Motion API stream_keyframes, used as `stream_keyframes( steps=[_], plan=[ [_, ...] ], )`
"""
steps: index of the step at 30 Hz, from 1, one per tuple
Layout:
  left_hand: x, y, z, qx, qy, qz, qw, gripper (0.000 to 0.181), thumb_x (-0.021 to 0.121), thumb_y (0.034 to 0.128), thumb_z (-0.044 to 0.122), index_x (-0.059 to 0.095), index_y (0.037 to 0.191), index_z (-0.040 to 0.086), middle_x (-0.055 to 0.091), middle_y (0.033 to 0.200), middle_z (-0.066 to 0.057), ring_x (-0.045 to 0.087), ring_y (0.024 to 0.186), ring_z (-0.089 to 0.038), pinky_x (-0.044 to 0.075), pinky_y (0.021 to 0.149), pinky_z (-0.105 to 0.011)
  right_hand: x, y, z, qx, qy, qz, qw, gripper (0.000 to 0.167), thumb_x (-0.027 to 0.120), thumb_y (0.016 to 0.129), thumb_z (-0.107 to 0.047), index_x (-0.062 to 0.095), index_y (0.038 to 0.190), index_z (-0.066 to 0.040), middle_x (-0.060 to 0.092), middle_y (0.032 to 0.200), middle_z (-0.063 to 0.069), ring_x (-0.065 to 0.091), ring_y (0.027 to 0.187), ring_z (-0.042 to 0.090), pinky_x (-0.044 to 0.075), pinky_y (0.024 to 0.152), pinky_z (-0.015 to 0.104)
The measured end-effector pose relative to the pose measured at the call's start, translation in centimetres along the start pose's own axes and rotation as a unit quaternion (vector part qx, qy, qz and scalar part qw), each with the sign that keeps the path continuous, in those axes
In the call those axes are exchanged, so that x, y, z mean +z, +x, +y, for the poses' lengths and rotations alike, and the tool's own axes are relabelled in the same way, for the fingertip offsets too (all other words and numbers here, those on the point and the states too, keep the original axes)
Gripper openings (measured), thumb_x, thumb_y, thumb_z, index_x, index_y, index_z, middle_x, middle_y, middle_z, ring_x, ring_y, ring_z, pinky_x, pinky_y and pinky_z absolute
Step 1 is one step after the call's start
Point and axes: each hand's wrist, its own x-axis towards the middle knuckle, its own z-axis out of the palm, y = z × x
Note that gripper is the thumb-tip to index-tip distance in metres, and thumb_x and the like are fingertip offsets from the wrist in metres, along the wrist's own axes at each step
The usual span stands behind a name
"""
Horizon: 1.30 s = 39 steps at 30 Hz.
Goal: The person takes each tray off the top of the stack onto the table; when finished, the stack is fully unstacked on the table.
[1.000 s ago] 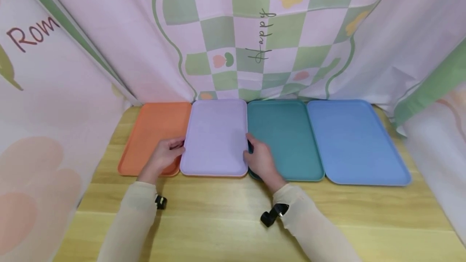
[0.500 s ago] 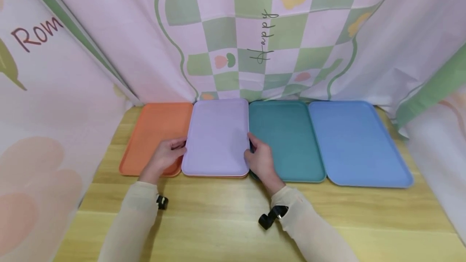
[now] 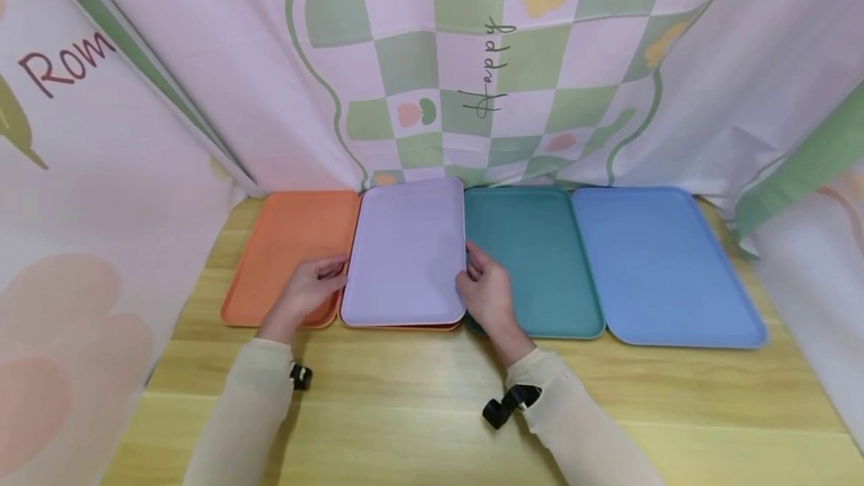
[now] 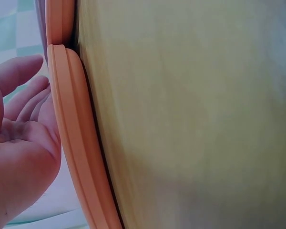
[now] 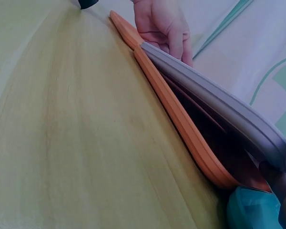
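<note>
In the head view, a lilac tray [image 3: 406, 257] lies tilted over an orange tray, whose rim [image 5: 181, 121] shows below it in the right wrist view. My right hand [image 3: 487, 291] pinches the lilac tray's right edge and holds that side raised, leaving a dark gap between the two. At the opposite edge is my left hand [image 3: 312, 287], its fingers touching or very near the lilac rim. The left wrist view shows the thumb and fingers of this hand [image 4: 26, 119] apart, above a second orange tray [image 3: 297, 235].
A teal tray [image 3: 533, 246] and a blue tray [image 3: 664, 265] continue the row to the right. The trays stand on a wooden table [image 3: 398, 411], against a patterned curtain [image 3: 466, 58] at the back. Small black cameras [image 3: 509, 405] sit on the wrists.
The lilac tray's right side has risen off the orange tray beneath, and the tray has shifted slightly right. My right hand moved up with it; my left hand barely moved.
</note>
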Motion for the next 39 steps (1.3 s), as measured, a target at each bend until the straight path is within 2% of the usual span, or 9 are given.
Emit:
stream_keyframes(
  steps=[3, 6, 12, 17, 20, 22, 32, 34, 39],
  plan=[
    [0.0, 0.0, 0.0, 0.000, -0.003, -0.001, 1.0000, 0.051, 0.062, 0.1061, 0.004, 0.053, 0.155, -0.007, 0.050, 0.160, -0.029, 0.046, 0.154, -0.043, 0.043, 0.125, -0.053, -0.1, 0.2, 0.3, 0.026, 0.031, -0.002, 0.9992, 0.057, 0.056, 0.094, 0.004, 0.056, 0.150, 0.010, 0.061, 0.147, 0.033, 0.063, 0.135, 0.045, 0.055, 0.109, 0.049],
    [0.0, 0.0, 0.0, -0.003, -0.005, -0.003, 1.0000, 0.052, 0.062, 0.1067, 0.005, 0.052, 0.156, -0.007, 0.050, 0.161, -0.029, 0.046, 0.154, -0.043, 0.043, 0.125, -0.052, -0.2, 0.3, 0.4, 0.043, 0.042, 0.005, 0.9982, 0.052, 0.057, 0.096, 0.003, 0.059, 0.147, 0.012, 0.064, 0.142, 0.035, 0.066, 0.133, 0.045, 0.056, 0.110, 0.049],
    [0.0, -0.1, -0.1, -0.001, -0.003, -0.003, 1.0000, 0.053, 0.061, 0.1063, 0.004, 0.050, 0.156, -0.008, 0.050, 0.161, -0.030, 0.046, 0.154, -0.043, 0.045, 0.124, -0.052, -0.3, 0.5, 0.5, 0.048, 0.022, 0.037, 0.9979, 0.045, 0.056, 0.100, 0.001, 0.064, 0.143, 0.010, 0.069, 0.135, 0.032, 0.070, 0.129, 0.040, 0.060, 0.105, 0.045],
    [0.1, -0.2, -0.2, -0.007, -0.003, -0.001, 1.0000, 0.053, 0.062, 0.1062, 0.005, 0.051, 0.157, -0.006, 0.050, 0.162, -0.027, 0.046, 0.155, -0.041, 0.044, 0.125, -0.051, -0.8, 0.7, 0.6, 0.036, 0.010, 0.063, 0.9973, 0.041, 0.054, 0.104, 0.001, 0.064, 0.142, 0.011, 0.070, 0.134, 0.032, 0.072, 0.123, 0.040, 0.061, 0.091, 0.025],
    [0.1, -0.2, -0.1, -0.006, -0.001, -0.003, 1.0000, 0.053, 0.062, 0.1066, 0.006, 0.051, 0.157, -0.005, 0.050, 0.162, -0.028, 0.046, 0.155, -0.041, 0.044, 0.124, -0.051, -1.3, 0.9, 0.7, 0.036, 0.010, 0.074, 0.9966, 0.040, 0.053, 0.104, 0.001, 0.065, 0.141, 0.010, 0.072, 0.131, 0.031, 0.074, 0.117, 0.038, 0.054, 0.079, 0.012],
    [0.1, -0.3, -0.1, -0.003, 0.001, -0.004, 1.0000, 0.053, 0.062, 0.1067, 0.007, 0.050, 0.157, -0.006, 0.050, 0.162, -0.028, 0.047, 0.154, -0.042, 0.045, 0.124, -0.051, -1.8, 1.0, 0.8, 0.037, 0.008, 0.077, 0.9963, 0.040, 0.053, 0.105, 0.000, 0.066, 0.141, 0.009, 0.073, 0.129, 0.032, 0.075, 0.113, 0.037, 0.051, 0.073, 0.008],
    [0.2, -0.2, -0.1, 0.000, -0.002, -0.014, 0.9999, 0.054, 0.059, 0.1077, 0.002, 0.046, 0.159, -0.006, 0.046, 0.165, -0.028, 0.043, 0.157, -0.041, 0.044, 0.124, -0.052, -4.5, 1.9, 0.9, 0.054, -0.001, 0.040, 0.9977, 0.040, 0.052, 0.108, -0.005, 0.066, 0.145, 0.004, 0.072, 0.133, 0.029, 0.074, 0.111, 0.031, 0.051, 0.073, 0.007],
    [0.2, -0.3, -0.1, 0.001, -0.002, -0.018, 0.9998, 0.054, 0.058, 0.1082, 0.001, 0.045, 0.160, -0.006, 0.044, 0.166, -0.028, 0.041, 0.158, -0.041, 0.044, 0.124, -0.052, -5.4, 2.1, 0.7, 0.048, -0.007, 0.026, 0.9985, 0.040, 0.053, 0.108, -0.006, 0.066, 0.145, 0.004, 0.072, 0.133, 0.030, 0.074, 0.107, 0.026, 0.051, 0.074, 0.007],
    [0.1, -0.4, 0.1, 0.002, 0.001, -0.018, 0.9998, 0.054, 0.057, 0.1086, 0.000, 0.044, 0.161, -0.006, 0.043, 0.167, -0.029, 0.039, 0.159, -0.042, 0.042, 0.125, -0.053, -7.6, 2.7, 0.6, 0.037, -0.023, -0.009, 0.9990, 0.040, 0.055, 0.109, -0.009, 0.065, 0.147, 0.001, 0.071, 0.136, 0.027, 0.070, 0.096, 0.000, 0.052, 0.078, 0.006]
  ],
)
